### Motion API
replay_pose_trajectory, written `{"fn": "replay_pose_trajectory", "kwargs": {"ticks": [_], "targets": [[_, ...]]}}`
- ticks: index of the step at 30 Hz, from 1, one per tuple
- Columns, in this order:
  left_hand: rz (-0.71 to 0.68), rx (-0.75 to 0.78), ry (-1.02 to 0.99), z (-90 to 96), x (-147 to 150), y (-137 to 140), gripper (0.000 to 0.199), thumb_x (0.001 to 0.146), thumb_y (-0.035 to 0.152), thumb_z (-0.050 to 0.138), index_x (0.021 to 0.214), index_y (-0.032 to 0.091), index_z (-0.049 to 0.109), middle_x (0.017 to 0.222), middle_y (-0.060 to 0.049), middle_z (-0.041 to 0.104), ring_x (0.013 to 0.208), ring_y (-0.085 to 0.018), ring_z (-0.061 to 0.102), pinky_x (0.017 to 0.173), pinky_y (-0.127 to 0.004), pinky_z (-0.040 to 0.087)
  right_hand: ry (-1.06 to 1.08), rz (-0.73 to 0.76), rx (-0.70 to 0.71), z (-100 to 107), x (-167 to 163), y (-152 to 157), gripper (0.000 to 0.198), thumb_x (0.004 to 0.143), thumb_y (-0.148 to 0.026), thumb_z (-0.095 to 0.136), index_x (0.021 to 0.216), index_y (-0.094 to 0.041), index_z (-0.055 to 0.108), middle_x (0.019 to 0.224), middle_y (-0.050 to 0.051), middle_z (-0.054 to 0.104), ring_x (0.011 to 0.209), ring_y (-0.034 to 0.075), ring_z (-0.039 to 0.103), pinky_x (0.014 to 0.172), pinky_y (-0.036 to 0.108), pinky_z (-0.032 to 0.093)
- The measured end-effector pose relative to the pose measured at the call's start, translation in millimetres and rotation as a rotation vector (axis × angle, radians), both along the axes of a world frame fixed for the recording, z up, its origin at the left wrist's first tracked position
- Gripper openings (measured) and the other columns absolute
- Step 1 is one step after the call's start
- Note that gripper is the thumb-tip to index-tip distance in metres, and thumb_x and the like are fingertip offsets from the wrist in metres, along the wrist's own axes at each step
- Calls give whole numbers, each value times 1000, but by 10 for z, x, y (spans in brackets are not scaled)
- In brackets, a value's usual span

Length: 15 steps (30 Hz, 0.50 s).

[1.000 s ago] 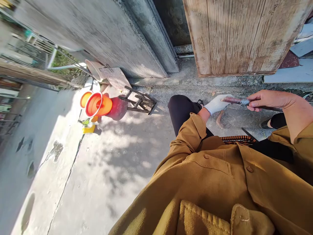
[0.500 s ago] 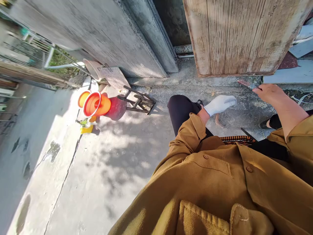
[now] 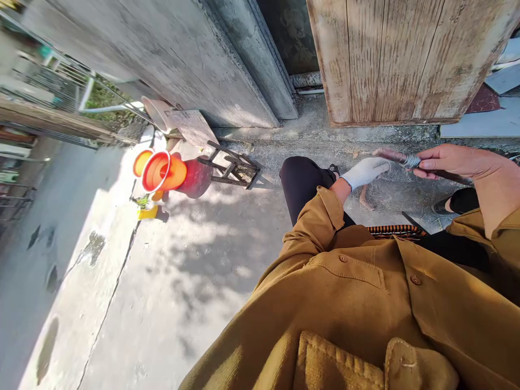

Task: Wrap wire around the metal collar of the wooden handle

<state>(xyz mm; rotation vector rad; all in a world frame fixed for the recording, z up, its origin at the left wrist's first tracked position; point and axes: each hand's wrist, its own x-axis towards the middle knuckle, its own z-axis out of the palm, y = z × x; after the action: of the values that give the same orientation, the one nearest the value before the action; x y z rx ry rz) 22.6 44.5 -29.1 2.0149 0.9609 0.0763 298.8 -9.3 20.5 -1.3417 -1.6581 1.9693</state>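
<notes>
Brown buttoned shirt [image 3: 349, 311], rolled sleeves [image 3: 330, 210], black trousers [image 3: 298, 176], white glove [image 3: 354, 176] on left hand [image 3: 364, 171], probably dark shoes [image 3: 440, 206].

Bare right hand [image 3: 453, 161] back down from near the door's foot, where it was half a second ago. Wire-bound stick [image 3: 390, 155] came with it: tip again beside the fingers of gloved left hand [image 3: 363, 173], a little farther out than one second ago; contact unclear. Stick's rear length, hidden half a second ago, shows again below the right palm.
</notes>
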Motion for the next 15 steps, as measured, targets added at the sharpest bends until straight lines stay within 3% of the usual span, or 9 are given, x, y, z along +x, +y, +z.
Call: {"fn": "replay_pose_trajectory", "kwargs": {"ticks": [3,6,8,11,13,15], "targets": [[-14,-111,-29,13,23,-48,38,115,34,47,117,15,80,94,-4,77,84,-16,66,87,-29,55,-69,-511,56,13,123,63,39,98,-57,84,97,-21,69,86,7,65,73,16,49,63,32,43],[-131,-160,-39,109,36,-106,31,112,31,51,112,17,79,91,-2,75,83,-16,64,88,-29,54,-190,-710,93,-72,136,130,30,106,-51,75,98,-23,67,84,6,64,73,17,52,66,32,47],[-205,-170,-21,184,39,-133,29,110,28,52,111,16,79,93,-2,76,84,-16,65,90,-29,54,-438,-636,133,-163,145,195,31,109,-49,68,93,-23,65,84,8,68,74,19,55,72,35,49],[-201,-119,12,268,25,-144,32,110,26,50,114,15,79,105,-4,81,94,-17,69,98,-28,54,-882,-325,199,-341,188,299,39,109,-53,63,84,-24,62,83,13,72,79,24,60,78,40,46],[-173,-72,26,292,8,-139,33,111,27,50,117,15,80,116,-6,83,104,-19,71,105,-28,53,-983,-98,201,-472,195,323,43,107,-58,62,80,-25,59,78,14,70,79,26,59,76,41,44],[-155,-36,43,289,-5,-132,34,111,27,50,119,15,81,119,-6,83,110,-20,72,108,-28,53,-929,77,148,-578,153,276,48,102,-64,67,75,-26,57,70,11,67,73,25,59,72,40,42]]}}
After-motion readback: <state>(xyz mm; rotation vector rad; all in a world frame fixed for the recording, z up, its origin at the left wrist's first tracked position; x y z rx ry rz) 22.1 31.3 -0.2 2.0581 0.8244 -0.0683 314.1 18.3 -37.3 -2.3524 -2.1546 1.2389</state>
